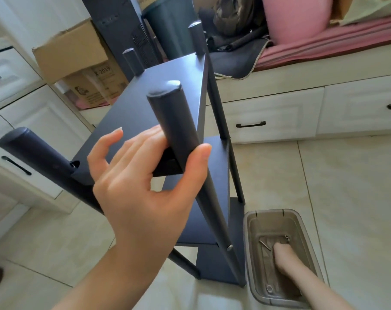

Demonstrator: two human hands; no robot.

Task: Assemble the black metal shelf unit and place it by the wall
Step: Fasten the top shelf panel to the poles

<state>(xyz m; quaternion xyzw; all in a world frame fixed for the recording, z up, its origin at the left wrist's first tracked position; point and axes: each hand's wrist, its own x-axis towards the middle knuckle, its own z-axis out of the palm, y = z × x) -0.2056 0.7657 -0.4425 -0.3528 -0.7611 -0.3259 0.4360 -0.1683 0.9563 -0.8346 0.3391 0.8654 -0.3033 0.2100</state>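
The black metal shelf unit (pixel 145 104) stands tilted on the tiled floor, with several flat shelves and round black posts. My left hand (pixel 140 175) grips the near post (pixel 179 130) just below its capped top, thumb on the right side, fingers behind it. Another post (pixel 33 151) juts out at the left with a hole by the shelf corner. My right hand (pixel 284 253) reaches down into a clear plastic box (pixel 248 253) on the floor, fingertips among small screws and a hex key (pixel 265 245); whether it holds anything is hidden.
White drawer cabinets (pixel 275 117) run along the right and left. A cardboard box (pixel 73 52), a dark bin (pixel 172 23) and a black panel stand behind the shelf. Pink cushions and dark cloth lie on the bench top. Pale floor tiles spread to the right.
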